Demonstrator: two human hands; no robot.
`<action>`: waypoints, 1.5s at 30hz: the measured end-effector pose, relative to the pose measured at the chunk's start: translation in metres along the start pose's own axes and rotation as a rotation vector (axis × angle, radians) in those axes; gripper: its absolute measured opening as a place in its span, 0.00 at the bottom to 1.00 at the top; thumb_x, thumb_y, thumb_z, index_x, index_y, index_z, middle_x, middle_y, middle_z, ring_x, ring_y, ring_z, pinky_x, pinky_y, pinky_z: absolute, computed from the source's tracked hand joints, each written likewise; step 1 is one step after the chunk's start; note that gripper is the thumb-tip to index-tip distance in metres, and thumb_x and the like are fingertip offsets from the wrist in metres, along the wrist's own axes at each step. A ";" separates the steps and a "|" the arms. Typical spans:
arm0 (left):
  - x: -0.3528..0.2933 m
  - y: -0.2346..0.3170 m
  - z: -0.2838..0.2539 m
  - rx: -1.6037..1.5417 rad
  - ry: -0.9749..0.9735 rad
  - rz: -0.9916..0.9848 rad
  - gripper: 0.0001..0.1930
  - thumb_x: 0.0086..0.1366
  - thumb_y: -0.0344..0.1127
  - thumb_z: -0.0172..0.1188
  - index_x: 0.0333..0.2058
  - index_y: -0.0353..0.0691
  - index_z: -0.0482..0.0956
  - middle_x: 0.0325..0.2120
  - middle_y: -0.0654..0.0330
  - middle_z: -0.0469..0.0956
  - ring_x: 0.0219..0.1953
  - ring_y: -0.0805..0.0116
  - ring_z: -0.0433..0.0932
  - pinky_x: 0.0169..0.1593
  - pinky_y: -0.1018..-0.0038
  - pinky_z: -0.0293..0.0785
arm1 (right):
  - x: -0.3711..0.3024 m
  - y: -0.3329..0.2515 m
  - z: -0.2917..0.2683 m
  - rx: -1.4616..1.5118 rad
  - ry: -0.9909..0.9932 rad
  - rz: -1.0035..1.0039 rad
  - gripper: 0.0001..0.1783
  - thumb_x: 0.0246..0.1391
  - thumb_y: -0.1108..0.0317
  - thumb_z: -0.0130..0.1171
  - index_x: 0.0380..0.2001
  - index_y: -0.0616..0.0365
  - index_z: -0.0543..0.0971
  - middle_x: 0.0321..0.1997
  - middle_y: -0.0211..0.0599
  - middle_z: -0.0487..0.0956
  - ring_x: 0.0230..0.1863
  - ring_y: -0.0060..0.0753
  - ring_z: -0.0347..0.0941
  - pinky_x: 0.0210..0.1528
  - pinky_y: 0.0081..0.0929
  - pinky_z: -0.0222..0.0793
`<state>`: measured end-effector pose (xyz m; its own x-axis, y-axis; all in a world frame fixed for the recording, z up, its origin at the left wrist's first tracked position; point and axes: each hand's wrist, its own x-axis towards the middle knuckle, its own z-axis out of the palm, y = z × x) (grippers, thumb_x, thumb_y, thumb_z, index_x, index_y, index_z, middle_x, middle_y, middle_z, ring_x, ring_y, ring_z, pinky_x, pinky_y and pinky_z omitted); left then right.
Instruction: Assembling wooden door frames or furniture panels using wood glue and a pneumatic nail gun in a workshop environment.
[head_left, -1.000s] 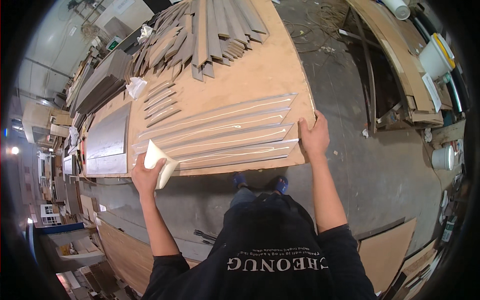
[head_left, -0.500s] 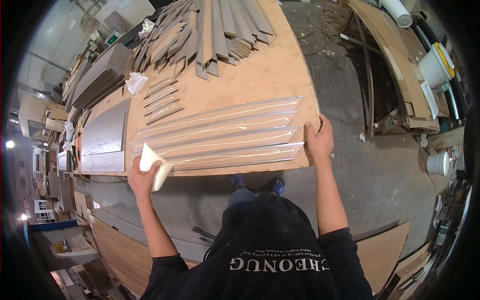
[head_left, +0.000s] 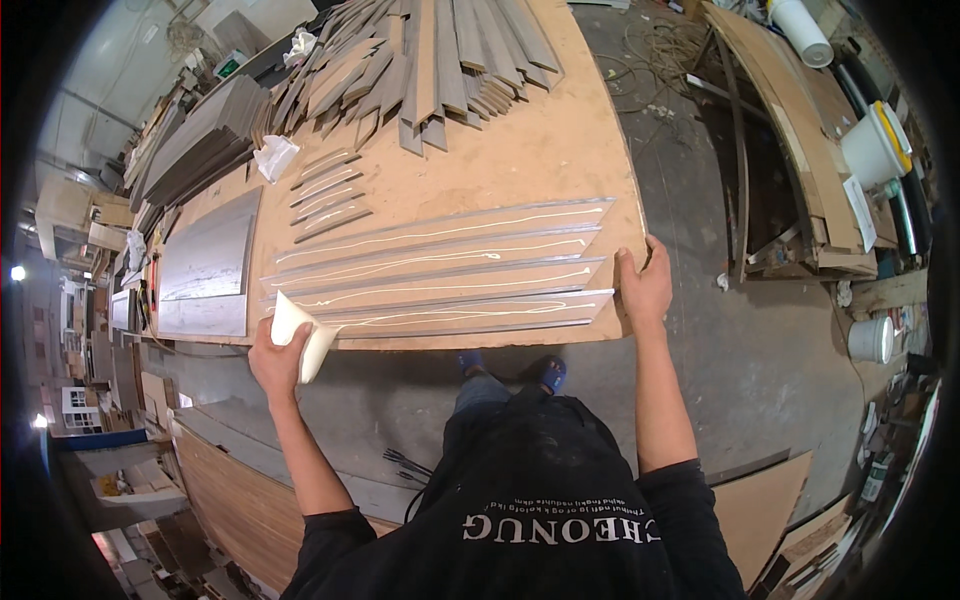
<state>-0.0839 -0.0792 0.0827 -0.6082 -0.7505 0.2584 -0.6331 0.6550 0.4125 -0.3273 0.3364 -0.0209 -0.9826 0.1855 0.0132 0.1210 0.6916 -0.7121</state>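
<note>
Partly done, I judge: white beads [head_left: 440,232] on long strips [head_left: 500,285] and short strips [head_left: 328,190]; none visible on heaped strips [head_left: 450,60].
My left hand [head_left: 277,352] pinches the cream pouch [head_left: 318,350] at the tabletop's [head_left: 520,150] near edge; my right hand [head_left: 645,288], thumb and forefinger apart, is at the near-right corner.

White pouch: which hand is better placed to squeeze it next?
Probably the left hand: it holds the white pouch, while the right hand is well away, at the right edge of the table.
</note>
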 end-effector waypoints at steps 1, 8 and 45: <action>0.000 0.000 -0.001 0.017 0.001 -0.015 0.23 0.45 0.46 0.73 0.37 0.39 0.79 0.27 0.53 0.81 0.31 0.58 0.81 0.36 0.67 0.74 | 0.000 -0.001 0.000 0.010 0.001 0.001 0.31 0.50 0.53 0.60 0.54 0.55 0.69 0.54 0.44 0.72 0.54 0.48 0.70 0.54 0.39 0.66; -0.005 -0.020 -0.008 -0.005 0.128 -0.046 0.22 0.49 0.45 0.72 0.37 0.36 0.78 0.30 0.53 0.82 0.33 0.59 0.81 0.37 0.69 0.74 | 0.000 -0.003 0.004 0.036 -0.024 -0.024 0.32 0.50 0.56 0.60 0.56 0.58 0.68 0.56 0.48 0.71 0.57 0.48 0.67 0.57 0.38 0.63; 0.160 -0.083 0.000 -0.572 -0.606 0.292 0.46 0.51 0.41 0.63 0.65 0.35 0.49 0.63 0.39 0.52 0.62 0.42 0.58 0.63 0.58 0.57 | -0.212 -0.362 0.283 1.431 -0.912 0.044 0.49 0.53 0.46 0.56 0.68 0.55 0.46 0.67 0.42 0.57 0.66 0.37 0.57 0.66 0.35 0.53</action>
<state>-0.1292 -0.2536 0.0898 -0.9603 -0.2783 -0.0182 -0.1742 0.5475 0.8185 -0.2030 -0.1508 0.0360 -0.7995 -0.5995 -0.0379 0.4351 -0.5344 -0.7246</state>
